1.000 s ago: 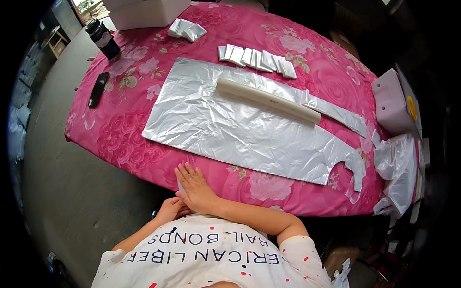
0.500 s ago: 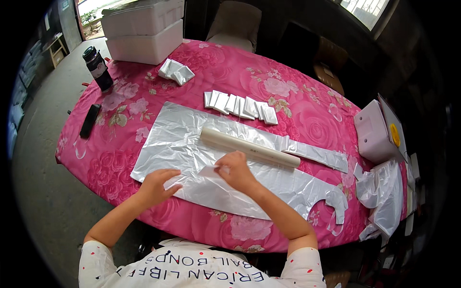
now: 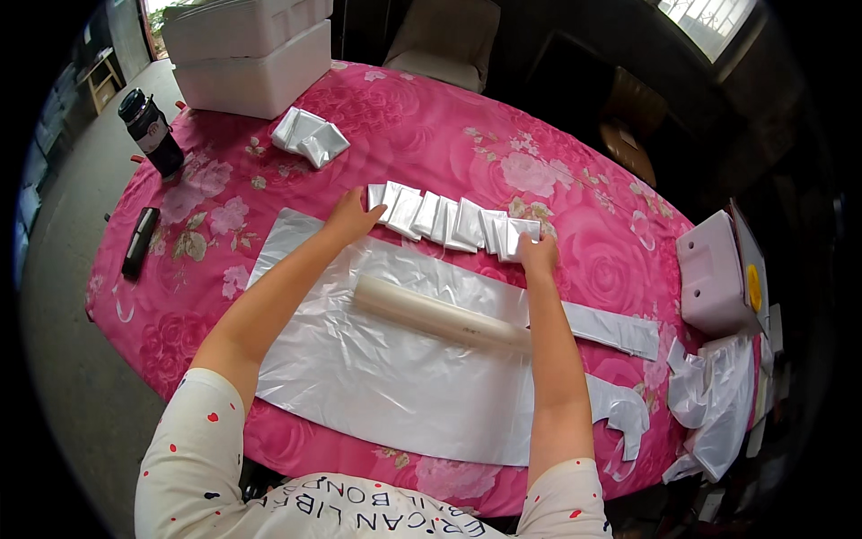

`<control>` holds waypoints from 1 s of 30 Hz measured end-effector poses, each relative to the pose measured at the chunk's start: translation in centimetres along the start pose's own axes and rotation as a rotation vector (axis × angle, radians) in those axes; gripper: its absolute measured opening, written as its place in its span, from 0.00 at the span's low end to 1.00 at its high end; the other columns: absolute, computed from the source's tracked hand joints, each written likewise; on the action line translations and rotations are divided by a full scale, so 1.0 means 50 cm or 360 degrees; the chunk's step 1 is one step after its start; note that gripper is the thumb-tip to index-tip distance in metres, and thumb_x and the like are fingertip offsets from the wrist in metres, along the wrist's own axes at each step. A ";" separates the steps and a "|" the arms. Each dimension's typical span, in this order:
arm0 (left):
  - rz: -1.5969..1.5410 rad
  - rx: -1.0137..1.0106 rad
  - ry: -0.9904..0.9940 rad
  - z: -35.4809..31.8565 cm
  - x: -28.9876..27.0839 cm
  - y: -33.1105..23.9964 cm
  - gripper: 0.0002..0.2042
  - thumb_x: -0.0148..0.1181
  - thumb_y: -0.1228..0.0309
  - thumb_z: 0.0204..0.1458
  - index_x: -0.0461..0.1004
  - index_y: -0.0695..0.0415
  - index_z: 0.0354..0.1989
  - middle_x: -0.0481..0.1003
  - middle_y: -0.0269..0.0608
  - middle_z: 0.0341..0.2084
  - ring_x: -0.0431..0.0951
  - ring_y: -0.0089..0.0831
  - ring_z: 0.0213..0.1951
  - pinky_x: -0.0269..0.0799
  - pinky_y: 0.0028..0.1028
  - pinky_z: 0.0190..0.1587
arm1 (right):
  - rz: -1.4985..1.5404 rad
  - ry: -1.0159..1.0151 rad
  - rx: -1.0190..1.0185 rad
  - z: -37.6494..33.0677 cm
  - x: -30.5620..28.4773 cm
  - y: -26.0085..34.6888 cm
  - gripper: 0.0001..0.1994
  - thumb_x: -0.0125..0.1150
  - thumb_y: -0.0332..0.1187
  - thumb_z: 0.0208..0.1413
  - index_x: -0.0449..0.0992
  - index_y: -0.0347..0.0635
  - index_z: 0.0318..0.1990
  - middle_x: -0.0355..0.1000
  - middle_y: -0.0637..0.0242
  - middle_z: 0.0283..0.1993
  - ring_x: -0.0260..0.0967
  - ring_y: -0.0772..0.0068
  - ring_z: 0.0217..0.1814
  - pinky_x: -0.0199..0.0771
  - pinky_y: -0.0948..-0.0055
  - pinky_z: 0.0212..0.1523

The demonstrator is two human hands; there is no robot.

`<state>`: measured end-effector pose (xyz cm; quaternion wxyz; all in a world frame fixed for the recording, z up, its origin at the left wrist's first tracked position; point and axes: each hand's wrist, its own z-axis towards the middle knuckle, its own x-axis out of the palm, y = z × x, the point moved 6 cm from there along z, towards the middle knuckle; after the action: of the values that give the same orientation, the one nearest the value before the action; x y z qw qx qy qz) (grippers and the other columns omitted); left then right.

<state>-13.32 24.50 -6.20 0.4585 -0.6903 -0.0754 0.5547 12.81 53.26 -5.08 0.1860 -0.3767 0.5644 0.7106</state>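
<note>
Several folded silvery-white plastic bags [image 3: 440, 218] lie overlapping in a row on the table. My left hand [image 3: 353, 217] grips the row's left end, thumb on the near side and fingers partly hidden. At the right end, my right hand [image 3: 540, 253] pinches the last folded bag between thumb and fingers. Below the row, a large plastic bag with handle strips [image 3: 404, 386] is spread flat. Across it lies a pale tube [image 3: 431, 313], its right end next to my right forearm.
Another small pile of folded bags [image 3: 310, 136] sits farther back. White foam boxes [image 3: 256, 72], a dark bottle [image 3: 153, 133] and a black oblong object [image 3: 140, 242] stand or lie at the left. On the right are a white foam box [image 3: 709, 274] and crumpled plastic bags [image 3: 718, 395].
Both hands have left the near part of the spread bag and moved forward, apart, to the two ends of the folded row. The tube now lies slightly nearer in the picture.
</note>
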 end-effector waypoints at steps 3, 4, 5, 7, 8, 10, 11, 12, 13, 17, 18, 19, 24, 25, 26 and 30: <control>-0.0179 -0.0220 0.0202 0.047 0.046 -0.027 0.39 0.60 0.45 0.42 0.63 0.71 0.51 0.64 0.66 0.50 0.66 0.50 0.54 0.63 0.38 0.54 | -0.0032 0.0098 0.0015 0.002 0.041 0.046 0.29 0.62 0.44 0.41 0.67 0.28 0.46 0.70 0.43 0.45 0.69 0.48 0.48 0.68 0.61 0.49; -0.0335 -0.0346 0.0284 0.048 0.056 -0.034 0.41 0.60 0.44 0.41 0.62 0.71 0.52 0.64 0.66 0.50 0.66 0.49 0.54 0.63 0.38 0.54 | 0.0017 0.0177 0.0077 -0.016 0.060 0.071 0.29 0.62 0.44 0.41 0.68 0.28 0.45 0.70 0.43 0.45 0.69 0.48 0.47 0.68 0.61 0.48; -0.0496 -0.0465 0.0360 0.048 0.071 -0.042 0.43 0.60 0.42 0.41 0.61 0.71 0.53 0.64 0.67 0.50 0.65 0.49 0.54 0.63 0.38 0.54 | 0.0129 0.0260 0.0029 -0.033 0.074 0.100 0.29 0.63 0.45 0.40 0.68 0.28 0.44 0.71 0.43 0.44 0.70 0.48 0.47 0.68 0.61 0.48; -0.0131 -0.0421 0.0258 0.045 0.089 -0.066 0.46 0.59 0.39 0.39 0.58 0.72 0.54 0.63 0.65 0.50 0.67 0.47 0.52 0.64 0.37 0.52 | 0.0140 0.0354 -0.0070 -0.064 0.104 0.142 0.28 0.63 0.46 0.41 0.69 0.29 0.43 0.72 0.45 0.42 0.71 0.50 0.44 0.69 0.61 0.45; 0.0010 -0.0423 0.0226 0.031 0.102 -0.097 0.47 0.59 0.39 0.39 0.58 0.72 0.54 0.64 0.64 0.50 0.67 0.47 0.51 0.64 0.36 0.52 | 0.0108 0.0376 -0.0125 -0.069 0.118 0.147 0.27 0.63 0.46 0.42 0.70 0.29 0.43 0.72 0.46 0.42 0.72 0.50 0.43 0.70 0.61 0.44; 0.0172 -0.0388 0.0227 0.002 0.111 -0.144 0.46 0.60 0.41 0.39 0.57 0.74 0.54 0.63 0.64 0.50 0.69 0.45 0.50 0.66 0.35 0.51 | 0.0163 0.0488 -0.0178 -0.082 0.146 0.167 0.27 0.63 0.46 0.44 0.70 0.29 0.43 0.72 0.47 0.42 0.72 0.51 0.42 0.71 0.62 0.41; -0.0054 -0.0374 0.0242 0.001 0.118 -0.144 0.45 0.61 0.43 0.40 0.58 0.73 0.54 0.64 0.63 0.50 0.69 0.43 0.49 0.66 0.35 0.50 | 0.0248 0.0575 -0.0175 -0.094 0.158 0.181 0.26 0.62 0.46 0.46 0.70 0.29 0.43 0.72 0.48 0.41 0.72 0.52 0.41 0.71 0.63 0.40; -0.0282 -0.0357 0.0258 0.000 0.127 -0.143 0.43 0.61 0.44 0.41 0.58 0.73 0.53 0.65 0.61 0.49 0.70 0.42 0.49 0.67 0.34 0.49 | 0.0333 0.0661 -0.0170 -0.107 0.168 0.192 0.26 0.62 0.46 0.47 0.69 0.29 0.43 0.72 0.48 0.41 0.73 0.53 0.40 0.72 0.64 0.39; -0.0508 -0.0343 0.0265 -0.002 0.129 -0.141 0.41 0.62 0.46 0.41 0.59 0.73 0.52 0.66 0.60 0.48 0.70 0.40 0.48 0.67 0.34 0.48 | 0.0462 0.0738 -0.0136 -0.126 0.174 0.205 0.25 0.62 0.46 0.48 0.70 0.30 0.42 0.72 0.51 0.40 0.71 0.59 0.39 0.71 0.67 0.38; -0.1380 -0.0499 0.0555 -0.041 0.114 -0.161 0.32 0.61 0.57 0.45 0.60 0.70 0.50 0.69 0.51 0.44 0.70 0.32 0.46 0.68 0.29 0.43 | 0.0864 0.0878 -0.0107 -0.197 0.109 0.264 0.22 0.56 0.42 0.55 0.64 0.33 0.49 0.70 0.59 0.40 0.70 0.70 0.37 0.71 0.73 0.36; -0.1447 -0.0306 0.0375 -0.047 0.102 -0.174 0.30 0.61 0.58 0.45 0.59 0.69 0.50 0.69 0.50 0.43 0.71 0.32 0.45 0.68 0.29 0.43 | 0.1027 0.0818 -0.0189 -0.202 0.093 0.268 0.21 0.55 0.41 0.56 0.62 0.34 0.50 0.70 0.60 0.40 0.69 0.72 0.37 0.71 0.74 0.37; -0.1497 -0.0134 0.0198 -0.081 0.078 -0.192 0.29 0.60 0.60 0.46 0.59 0.68 0.50 0.70 0.48 0.42 0.72 0.32 0.44 0.68 0.29 0.43 | 0.1192 0.0769 -0.0251 -0.218 0.082 0.261 0.21 0.54 0.40 0.57 0.61 0.34 0.51 0.69 0.61 0.40 0.69 0.73 0.38 0.70 0.75 0.37; -0.1619 0.0716 -0.0131 -0.316 -0.047 -0.237 0.25 0.59 0.65 0.47 0.59 0.63 0.51 0.70 0.45 0.40 0.71 0.32 0.43 0.66 0.29 0.45 | 0.1355 0.0647 -0.1051 -0.430 -0.067 0.287 0.25 0.53 0.34 0.57 0.54 0.32 0.58 0.64 0.56 0.52 0.63 0.66 0.52 0.62 0.70 0.53; -0.1452 0.0915 -0.0107 -0.358 -0.053 -0.227 0.26 0.60 0.66 0.47 0.58 0.62 0.52 0.70 0.46 0.40 0.70 0.31 0.45 0.65 0.28 0.47 | 0.1161 0.0526 -0.1293 -0.466 -0.080 0.263 0.27 0.54 0.33 0.56 0.53 0.32 0.59 0.62 0.54 0.55 0.62 0.62 0.54 0.60 0.68 0.55; -0.1267 0.1081 -0.0065 -0.392 -0.052 -0.219 0.28 0.63 0.66 0.44 0.58 0.61 0.52 0.70 0.46 0.40 0.68 0.35 0.47 0.64 0.30 0.49 | 0.1153 0.0529 -0.1283 -0.497 -0.083 0.235 0.30 0.57 0.31 0.53 0.51 0.32 0.61 0.59 0.51 0.58 0.60 0.57 0.59 0.57 0.64 0.58; -0.0648 0.1179 0.0127 -0.452 -0.010 -0.150 0.39 0.66 0.55 0.40 0.54 0.60 0.57 0.66 0.48 0.48 0.66 0.44 0.49 0.59 0.38 0.53 | 0.1280 0.1174 -0.0785 -0.562 -0.025 0.124 0.39 0.60 0.24 0.46 0.44 0.38 0.65 0.54 0.54 0.62 0.54 0.60 0.64 0.56 0.66 0.60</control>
<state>8.39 16.03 -1.28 0.7783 -0.4708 0.0118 0.4153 18.49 25.16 -2.24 -0.3987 -0.3874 0.5083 0.6578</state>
